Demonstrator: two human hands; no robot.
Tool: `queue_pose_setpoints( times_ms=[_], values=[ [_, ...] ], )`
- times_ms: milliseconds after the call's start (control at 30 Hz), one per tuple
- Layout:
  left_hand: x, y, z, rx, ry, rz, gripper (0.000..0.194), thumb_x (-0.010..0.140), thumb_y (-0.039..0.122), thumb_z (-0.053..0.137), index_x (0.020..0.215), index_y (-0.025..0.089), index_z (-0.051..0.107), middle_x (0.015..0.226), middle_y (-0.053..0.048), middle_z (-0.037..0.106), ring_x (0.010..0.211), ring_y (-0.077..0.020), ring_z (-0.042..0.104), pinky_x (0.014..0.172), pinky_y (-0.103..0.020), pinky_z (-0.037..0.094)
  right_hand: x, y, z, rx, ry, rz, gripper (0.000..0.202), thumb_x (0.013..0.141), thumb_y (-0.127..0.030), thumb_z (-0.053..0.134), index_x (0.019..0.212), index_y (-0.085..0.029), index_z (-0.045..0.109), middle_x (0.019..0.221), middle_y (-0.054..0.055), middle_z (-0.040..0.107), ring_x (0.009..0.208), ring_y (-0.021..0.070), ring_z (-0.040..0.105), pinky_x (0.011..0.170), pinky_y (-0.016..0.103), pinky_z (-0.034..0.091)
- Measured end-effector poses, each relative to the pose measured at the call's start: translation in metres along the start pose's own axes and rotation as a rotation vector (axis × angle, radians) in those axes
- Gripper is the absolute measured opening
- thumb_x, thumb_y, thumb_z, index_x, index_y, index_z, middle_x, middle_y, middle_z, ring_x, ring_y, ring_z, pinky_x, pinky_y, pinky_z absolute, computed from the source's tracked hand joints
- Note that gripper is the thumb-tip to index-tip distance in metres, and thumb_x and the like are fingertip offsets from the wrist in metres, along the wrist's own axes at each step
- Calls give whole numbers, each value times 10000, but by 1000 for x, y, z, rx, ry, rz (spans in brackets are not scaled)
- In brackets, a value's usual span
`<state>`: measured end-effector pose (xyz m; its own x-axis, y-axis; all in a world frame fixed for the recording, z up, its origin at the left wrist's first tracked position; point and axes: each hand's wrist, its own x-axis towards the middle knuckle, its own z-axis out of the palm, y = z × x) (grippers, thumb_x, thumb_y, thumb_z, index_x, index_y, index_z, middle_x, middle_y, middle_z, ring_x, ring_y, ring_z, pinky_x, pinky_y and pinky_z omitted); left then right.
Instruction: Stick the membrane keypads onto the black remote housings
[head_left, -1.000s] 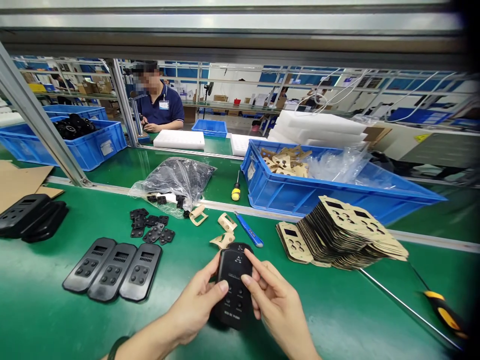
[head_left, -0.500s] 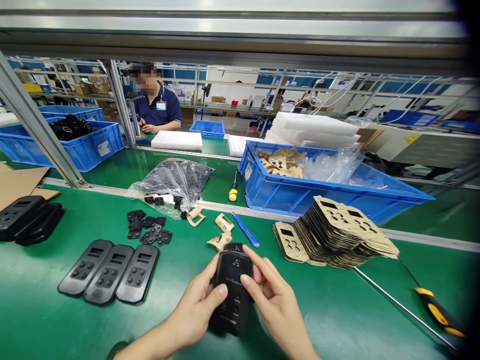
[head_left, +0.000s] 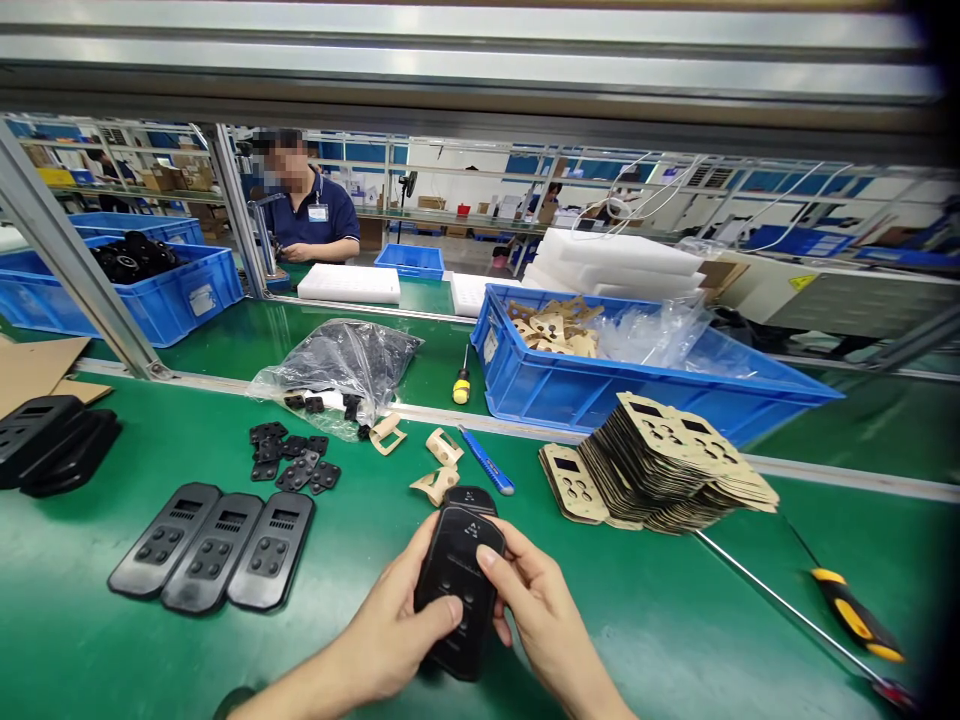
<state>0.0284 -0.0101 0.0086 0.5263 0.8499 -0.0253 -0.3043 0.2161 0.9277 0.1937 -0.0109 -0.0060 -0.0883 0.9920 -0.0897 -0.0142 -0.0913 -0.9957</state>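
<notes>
A black plastic device housing (head_left: 459, 560), with small buttons and printed markings on its face, is between my two hands. My left hand (head_left: 394, 620) grips its left side, the thumb pressed on the lower face among the buttons. On the other side my right hand (head_left: 536, 600) wraps the upper right edge, its thumb resting on the upper face. A second black piece (head_left: 471, 496) shows just past the top end; whether it touches the held housing I cannot tell. Beyond it lie curled tan backing scraps (head_left: 439, 485) and a blue utility knife (head_left: 487, 462).
To the left are three black housings (head_left: 212, 553) in a row, small button pads (head_left: 296, 457) and more stacked housings (head_left: 64, 445). On the right stand stacked tan sheets (head_left: 660, 470), a blue bin (head_left: 562, 385) and screwdrivers (head_left: 855, 612). A co-worker (head_left: 315, 220) sits across.
My left thumb has slid inward and down over the buttons. The housing's face has turned slightly, its lower end shifting a little. The whole view has shifted slightly.
</notes>
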Motion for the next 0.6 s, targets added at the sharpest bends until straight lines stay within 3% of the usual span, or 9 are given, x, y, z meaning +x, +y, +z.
queue_pose_setpoints(
  times_ms=[233,367,467,533,600],
  values=[
    [5,3,1,-70,86,-26,673,740,350,715,1338,179,458,1166,-101,623,1034,-255,573,870,-321,439,0,0,4,20,8,-4,598,842,-525,587,1298,-171,430,636,-38,522,390,63,412,326,160,366],
    [5,2,1,-124,108,-91,597,816,410,634,1335,180,450,1017,-90,662,864,-196,609,768,-305,465,-1,-6,5,81,71,-3,605,804,-492,652,1298,-217,440,778,3,592,385,49,427,311,152,365],
    [4,-3,5,-161,7,-81,794,710,320,761,1383,212,353,901,-66,667,777,-192,621,717,-317,482,-2,-7,8,107,105,4,580,798,-499,656,1267,-212,471,752,-1,599,359,48,428,307,156,367],
    [3,-7,8,-135,-1,-41,886,635,201,813,1381,231,336,890,-53,659,757,-181,614,705,-308,488,-3,-6,10,112,105,-3,585,794,-510,657,1263,-210,478,740,-2,600,367,54,431,310,159,374],
    [2,-11,9,-125,27,-35,880,654,174,792,1388,242,312,865,-37,645,694,-150,590,637,-276,487,-3,-4,11,109,105,-14,574,796,-515,653,1257,-214,487,754,5,609,375,53,427,314,160,374]
  ],
)
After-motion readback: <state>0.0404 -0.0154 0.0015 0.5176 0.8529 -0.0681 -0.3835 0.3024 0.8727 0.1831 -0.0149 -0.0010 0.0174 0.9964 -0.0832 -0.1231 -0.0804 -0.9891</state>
